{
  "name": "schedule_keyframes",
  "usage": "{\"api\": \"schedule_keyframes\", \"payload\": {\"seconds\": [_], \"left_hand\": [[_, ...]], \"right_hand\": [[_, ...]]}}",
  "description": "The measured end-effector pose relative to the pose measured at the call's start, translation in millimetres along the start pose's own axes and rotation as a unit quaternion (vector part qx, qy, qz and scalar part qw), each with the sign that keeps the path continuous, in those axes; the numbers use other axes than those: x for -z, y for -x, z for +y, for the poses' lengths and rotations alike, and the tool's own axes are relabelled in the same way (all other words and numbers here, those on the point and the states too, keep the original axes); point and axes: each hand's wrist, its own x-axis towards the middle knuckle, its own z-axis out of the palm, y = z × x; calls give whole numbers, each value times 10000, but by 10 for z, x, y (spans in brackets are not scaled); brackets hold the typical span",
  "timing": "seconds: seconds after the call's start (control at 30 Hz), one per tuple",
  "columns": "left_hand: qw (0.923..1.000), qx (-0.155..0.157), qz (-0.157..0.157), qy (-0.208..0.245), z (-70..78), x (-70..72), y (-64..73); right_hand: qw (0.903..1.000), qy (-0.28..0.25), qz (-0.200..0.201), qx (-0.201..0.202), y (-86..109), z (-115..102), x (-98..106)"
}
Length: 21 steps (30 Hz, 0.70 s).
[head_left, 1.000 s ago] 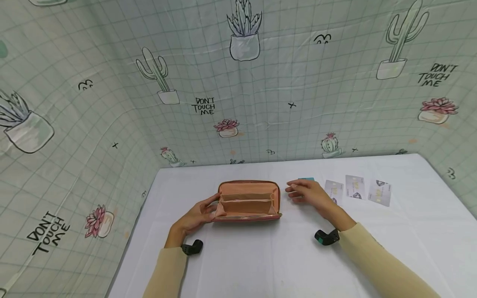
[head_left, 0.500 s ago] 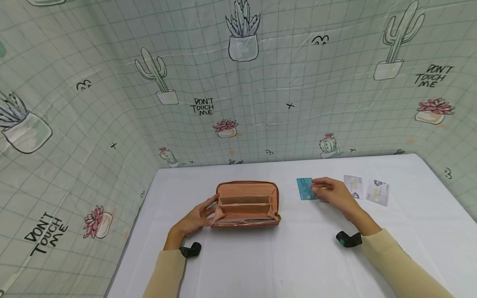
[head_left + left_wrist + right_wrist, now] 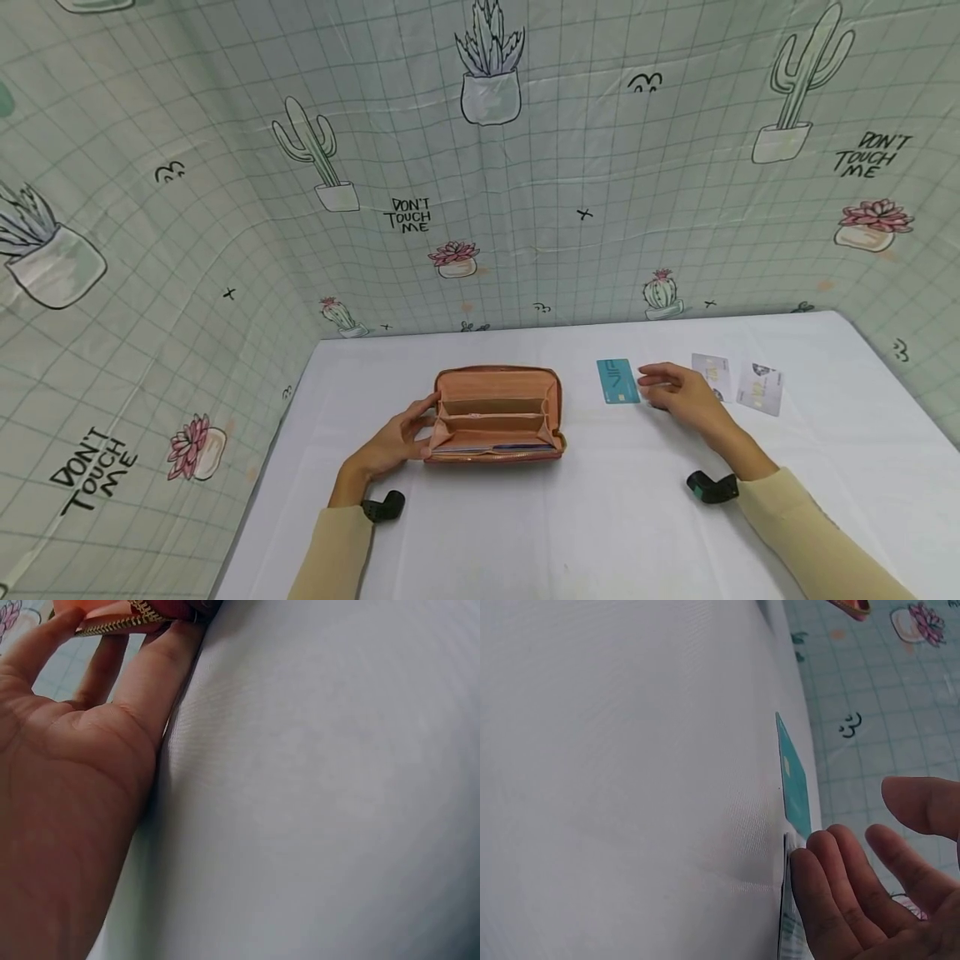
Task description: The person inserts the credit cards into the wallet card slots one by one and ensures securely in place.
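In the head view an unzipped peach-pink wallet (image 3: 495,414) lies spread on the table, its inner compartments showing. Thin pale and bluish edges show along its front slot. My left hand (image 3: 393,439) grips the wallet's left end, fingers at the raised back flap and thumb at the zipped front edge. To the right lies a teal VIP card (image 3: 618,382). Just beside it my right hand (image 3: 678,396) hovers with loosely bent fingers over a silver card (image 3: 789,922), mostly hidden in the head view. Whether the fingertips touch that card I cannot tell.
Two more silver cards lie further right, one silver card (image 3: 711,372) partly behind the right hand and another silver card (image 3: 760,388) beyond it. The white table (image 3: 525,533) ends at a cactus-print cloth wall (image 3: 525,208) behind and at the sides.
My right hand has moved right, from near the wallet to above a silver card, uncovering the teal card. The left hand stays on the wallet, whose front has tipped slightly lower.
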Motion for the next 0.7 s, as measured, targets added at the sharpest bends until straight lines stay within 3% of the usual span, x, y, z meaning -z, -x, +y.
{"api": "schedule_keyframes", "payload": {"seconds": [0.2,0.53,0.7], "left_hand": [[9999,37,45,-123,-13,13,-10],[9999,-17,-84,124,-21,23,-16],[9999,6,-90,139,-24,24,-15]], "right_hand": [[10000,-14,-13,90,-1,13,20],[9998,-181,10,75,-30,26,23],[9998,-1,176,80,-46,9,-9]]}}
